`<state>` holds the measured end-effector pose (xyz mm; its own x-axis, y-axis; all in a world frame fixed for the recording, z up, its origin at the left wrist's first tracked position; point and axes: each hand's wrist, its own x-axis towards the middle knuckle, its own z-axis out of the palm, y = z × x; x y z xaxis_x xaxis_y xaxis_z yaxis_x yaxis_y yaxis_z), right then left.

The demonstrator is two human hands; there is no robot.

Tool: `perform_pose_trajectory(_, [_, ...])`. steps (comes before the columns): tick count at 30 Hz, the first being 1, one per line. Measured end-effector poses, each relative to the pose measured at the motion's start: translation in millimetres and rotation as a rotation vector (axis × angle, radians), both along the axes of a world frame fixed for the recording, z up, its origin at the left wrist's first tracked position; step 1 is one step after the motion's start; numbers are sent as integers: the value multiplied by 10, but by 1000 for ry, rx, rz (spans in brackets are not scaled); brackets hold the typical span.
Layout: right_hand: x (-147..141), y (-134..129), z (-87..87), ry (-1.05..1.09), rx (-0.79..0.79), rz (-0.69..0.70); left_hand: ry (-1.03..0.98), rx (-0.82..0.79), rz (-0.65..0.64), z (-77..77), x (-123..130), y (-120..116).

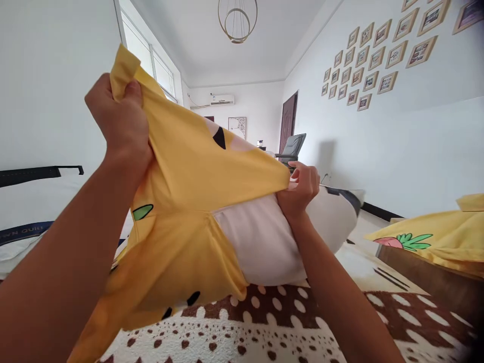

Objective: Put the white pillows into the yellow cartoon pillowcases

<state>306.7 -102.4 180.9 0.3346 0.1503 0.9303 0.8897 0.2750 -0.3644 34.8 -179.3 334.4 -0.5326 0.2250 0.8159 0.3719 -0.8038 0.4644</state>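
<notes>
A yellow pillowcase [212, 171] with black, pink and green print is stretched between my hands and covers the left part of a white pillow [260, 242]. My left hand [123, 116], raised at the upper left, is closed round a bunched corner of the yellow cloth. At the centre right, my right hand [300, 186] has its fingers bent at the other edge of the cloth, beside the pillow's upper side. The pillow's right part is bare, and its left end is hidden inside the cloth.
Below lies a brown and white patterned blanket [276, 307]. Another yellow cloth [446, 234] with a fruit print rests on the right. White bedding [38, 196] is at the left. Farther back stand a grey office chair [293, 147] and a brown door [289, 118].
</notes>
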Motion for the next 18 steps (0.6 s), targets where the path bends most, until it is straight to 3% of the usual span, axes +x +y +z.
perform_pose_trajectory(3, [-86, 30, -26, 24, -36, 178, -92, -3, -70, -48, 55, 56])
perform_pose_trajectory(6, [-352, -62, 31, 18, -58, 379, -63, 13, 4, -105, 124, 53])
perform_pose_trajectory(8, [-593, -174, 71, -17, 29, 430, -7, 30, 47, -125, 164, 34])
perform_pose_trajectory(12, [-945, -348, 7, -228, 386, 416, 19, 59, 85, -139, 141, 22])
perform_pose_trajectory(15, [-937, -332, -123, -426, 691, 382, -67, 88, 87, -202, -6, 82])
perform_pose_trajectory(18, [-841, -212, -168, -318, 745, 212, -128, 200, 159, -339, -173, 159])
